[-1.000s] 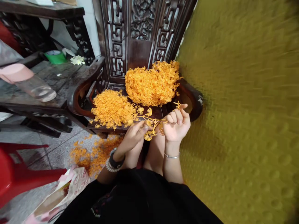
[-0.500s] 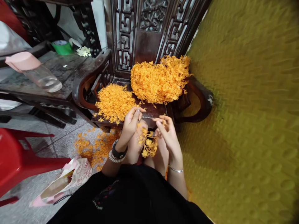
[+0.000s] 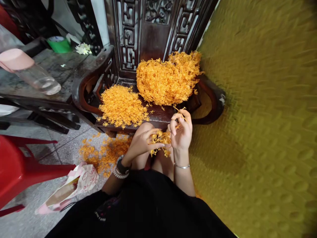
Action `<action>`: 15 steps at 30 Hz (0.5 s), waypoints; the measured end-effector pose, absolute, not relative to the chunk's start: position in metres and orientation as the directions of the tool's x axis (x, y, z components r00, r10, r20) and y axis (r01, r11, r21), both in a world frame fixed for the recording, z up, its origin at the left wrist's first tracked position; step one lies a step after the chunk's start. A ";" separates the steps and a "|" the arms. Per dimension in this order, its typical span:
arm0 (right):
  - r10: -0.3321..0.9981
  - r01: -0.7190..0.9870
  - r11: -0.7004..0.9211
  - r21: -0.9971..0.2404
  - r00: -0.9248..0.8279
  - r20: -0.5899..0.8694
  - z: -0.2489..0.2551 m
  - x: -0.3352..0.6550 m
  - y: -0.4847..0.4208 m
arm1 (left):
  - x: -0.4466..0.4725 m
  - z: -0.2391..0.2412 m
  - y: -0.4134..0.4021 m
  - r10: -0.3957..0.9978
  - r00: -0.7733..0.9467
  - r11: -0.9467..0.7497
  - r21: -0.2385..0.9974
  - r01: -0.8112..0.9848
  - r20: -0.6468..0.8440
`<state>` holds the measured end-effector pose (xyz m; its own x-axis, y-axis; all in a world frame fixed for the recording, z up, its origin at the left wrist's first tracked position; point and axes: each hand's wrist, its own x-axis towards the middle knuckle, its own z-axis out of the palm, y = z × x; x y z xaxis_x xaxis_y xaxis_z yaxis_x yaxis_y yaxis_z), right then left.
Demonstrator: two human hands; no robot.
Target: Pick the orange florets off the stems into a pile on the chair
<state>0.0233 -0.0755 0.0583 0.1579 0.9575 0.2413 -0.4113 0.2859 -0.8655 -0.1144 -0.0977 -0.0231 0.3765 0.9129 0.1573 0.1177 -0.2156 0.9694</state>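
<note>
Over my knees, my left hand [image 3: 140, 143] has its thumb and fingers closed on an orange flower sprig [image 3: 160, 135] with branching stems and small blossoms. My right hand [image 3: 182, 132] is beside it on the right, its fingers curled around a thin orange stem [image 3: 178, 109] that sticks out above the knuckles. Ahead on the dark wooden chair [image 3: 158, 116] lies a low pile of loose orange blossoms [image 3: 123, 106] at the left. A larger, taller heap of orange flower sprigs [image 3: 165, 82] rests behind it to the right.
Orange blossoms [image 3: 106, 155] are scattered on the floor. A red plastic stool [image 3: 15, 168] and a pink-white bag [image 3: 84, 180] stand at the left. On the wooden side table [image 3: 66, 71] are a pink-lidded bottle [image 3: 37, 77] and green tape [image 3: 59, 44]. A yellow textured surface [image 3: 260, 115] borders the right.
My left hand has moved down and come round the hanging sprig. My right hand has risen slightly, its fingers curling around a stem. The whole view has shifted a little.
</note>
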 end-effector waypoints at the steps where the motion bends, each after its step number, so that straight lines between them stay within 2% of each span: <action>1: 0.958 -0.416 0.286 -0.863 0.143 0.249 0.060 0.026 -0.071 | -0.114 -0.021 -0.095 0.896 0.415 -0.250 0.952 0.176 0.158; 4: 0.969 -0.315 0.244 -0.917 0.038 0.245 0.065 0.036 -0.058 | -0.111 -0.021 -0.087 0.889 0.430 -0.267 0.943 0.198 0.161; 7: 0.980 -0.060 0.160 -0.985 -0.109 0.166 0.066 0.048 -0.052 | -0.109 -0.023 -0.081 0.932 0.324 -0.205 0.974 0.098 0.164; 10: 0.933 0.116 0.090 -0.989 -0.357 0.043 0.059 0.057 -0.057 | -0.113 -0.018 -0.081 0.960 0.226 -0.176 0.984 0.028 0.166; 12: 0.857 0.172 0.028 -0.985 -0.511 -0.065 0.053 0.060 -0.063 | -0.117 -0.011 -0.082 0.950 0.259 -0.181 0.983 0.012 0.172; 15: 0.803 0.254 -0.024 -0.967 -0.571 -0.169 0.050 0.062 -0.070 | -0.121 -0.004 -0.085 0.903 0.391 -0.186 0.982 -0.020 0.179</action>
